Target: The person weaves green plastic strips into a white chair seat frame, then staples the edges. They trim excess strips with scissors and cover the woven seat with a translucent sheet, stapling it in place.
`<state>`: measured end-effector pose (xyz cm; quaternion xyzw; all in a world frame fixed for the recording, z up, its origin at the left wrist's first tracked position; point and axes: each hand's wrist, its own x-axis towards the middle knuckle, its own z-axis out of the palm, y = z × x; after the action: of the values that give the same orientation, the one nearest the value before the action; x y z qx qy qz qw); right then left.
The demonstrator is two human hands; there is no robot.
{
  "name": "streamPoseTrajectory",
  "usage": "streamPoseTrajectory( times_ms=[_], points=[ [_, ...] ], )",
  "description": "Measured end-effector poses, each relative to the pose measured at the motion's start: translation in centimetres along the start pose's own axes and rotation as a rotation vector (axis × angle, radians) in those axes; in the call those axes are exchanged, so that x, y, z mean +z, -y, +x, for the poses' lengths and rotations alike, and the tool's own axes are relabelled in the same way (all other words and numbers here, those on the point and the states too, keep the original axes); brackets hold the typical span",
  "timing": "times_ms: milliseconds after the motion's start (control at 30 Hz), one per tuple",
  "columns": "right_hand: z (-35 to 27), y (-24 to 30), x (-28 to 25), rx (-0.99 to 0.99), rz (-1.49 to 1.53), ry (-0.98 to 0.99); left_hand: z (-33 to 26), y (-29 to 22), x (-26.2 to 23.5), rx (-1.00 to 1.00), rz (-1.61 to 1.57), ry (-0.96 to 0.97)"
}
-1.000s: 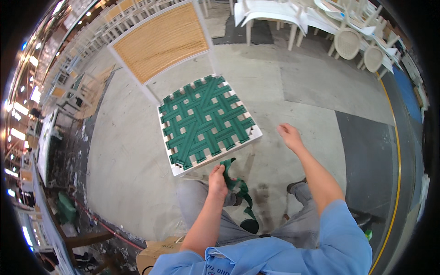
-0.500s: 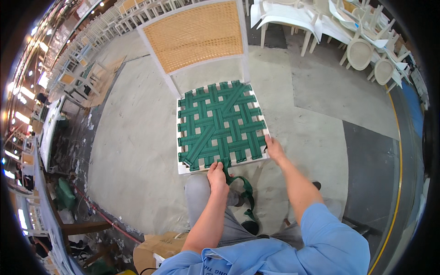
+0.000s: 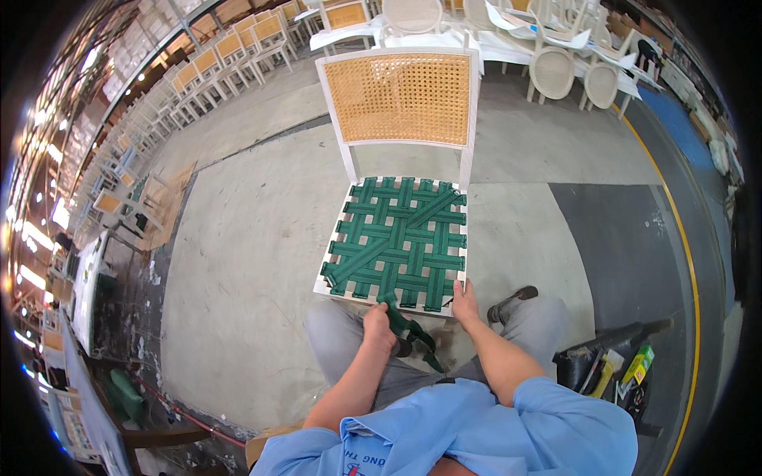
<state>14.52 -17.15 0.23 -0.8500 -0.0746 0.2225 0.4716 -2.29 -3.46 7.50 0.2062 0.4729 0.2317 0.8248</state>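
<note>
From my end of the feed, the chair point(image 3: 397, 238) stands just beyond the wearer's knees, cane back point(image 3: 397, 99) on the far side, seat toward me; I judge it is turned so to put the white front rail point(image 3: 349, 296) within reach of both hands. Green webbing point(image 3: 413, 210) crosses the seat in a weave, with a diagonal band over it. My left hand point(image 3: 379, 325) is pinched on a loose green strap point(image 3: 429, 340) close by that rail, probably to keep its upper part near the edge while the rest droops between the legs. My right hand point(image 3: 465, 305) touches the near right corner of the seat, thumb uppermost, perhaps to steady it; its fingers go out of sight, so I can't tell whether they are clamped there. A dark speck beside that thumb is too small to name. The chair's legs are mostly hidden under the seat, and I can't make out the strap's lower end. The black bag point(image 3: 573, 371) at near right shows jumbled contents.
</note>
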Motion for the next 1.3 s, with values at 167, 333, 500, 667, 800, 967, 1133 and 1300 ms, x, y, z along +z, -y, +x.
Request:
streamPoseTrajectory(
  times_ms=[167, 333, 500, 667, 800, 967, 1133, 1300],
  points=[
    [-3.7, 2.6, -1.1, 0.057, -0.06, 0.055, -6.1, -0.6, -1.4, -0.151, 0.094, 0.143],
    [-3.7, 3.4, -1.9, 0.087, -0.027, 0.034, -9.1, -4.0, -0.4, -0.131, 0.238, 0.211],
    [-3.1, 3.6, -2.1, 0.12, 0.035, 0.098, -10.9, -6.1, -0.7, -0.153, 0.232, 0.268],
    [-2.8, 3.3, -5.4, 0.283, 0.124, 0.03, -12.1, -7.1, 1.5, -0.259, 0.152, 0.317],
    [-5.5, 6.6, -6.4, 0.098, -0.323, -0.055, -13.4, -8.2, 3.7, -0.233, 0.127, 0.365],
    [-8.1, 10.9, -7.1, -0.219, 0.446, 0.42, -12.3, -8.6, 9.7, -0.118, 0.127, 0.513],
    [-11.7, 16.2, -9.8, -0.109, 0.587, 0.777, -8.3, -13.4, 13.8, 0.099, -0.017, 0.56],
    [-11.5, 15.6, -16.5, 0.004, 0.531, 0.71, -3.3, -17.9, 15.0, 0.218, 0.107, 0.55]
  ],
)
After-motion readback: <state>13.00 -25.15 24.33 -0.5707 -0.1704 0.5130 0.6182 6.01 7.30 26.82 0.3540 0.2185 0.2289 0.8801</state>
